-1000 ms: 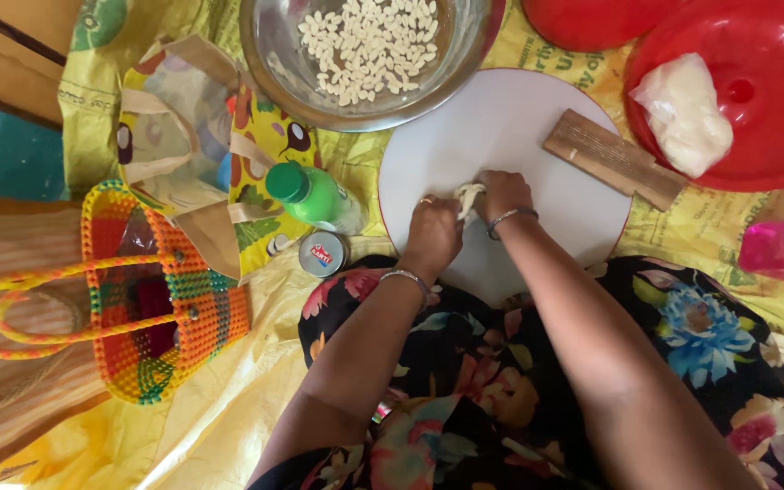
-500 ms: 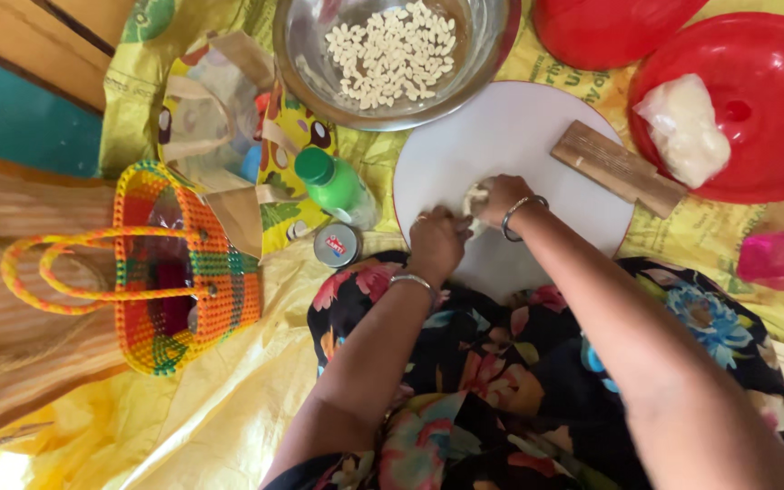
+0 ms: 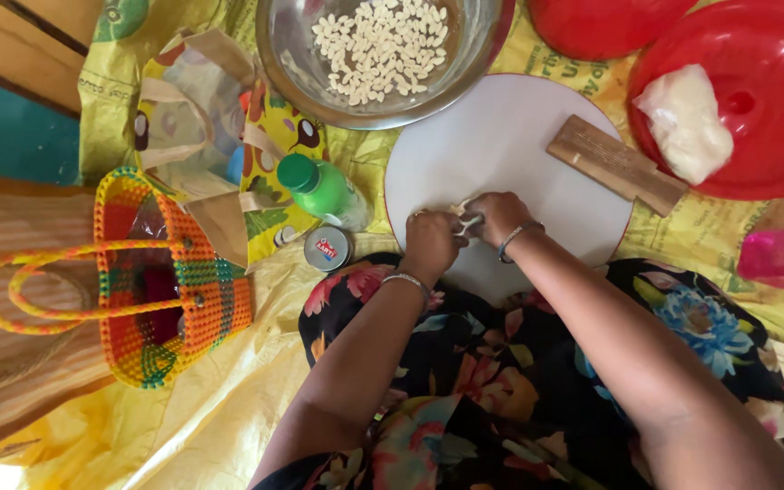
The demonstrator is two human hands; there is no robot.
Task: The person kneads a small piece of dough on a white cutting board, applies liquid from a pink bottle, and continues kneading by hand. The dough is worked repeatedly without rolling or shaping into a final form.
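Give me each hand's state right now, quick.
Left hand: closed, pinching the dough strip.
Right hand: closed, pinching the same dough strip over the white board.

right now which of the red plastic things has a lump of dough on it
The big red lid at far right, with the white dough lump on it. The other red piece at the top edge shows none.

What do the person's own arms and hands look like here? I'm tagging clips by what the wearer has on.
Both forearms are bare, with no sleeves in view. The left hand has a thin silver-coloured bangle at the wrist and what may be a finger ring. The right hand wears a similar thin metal bangle. No gloves.
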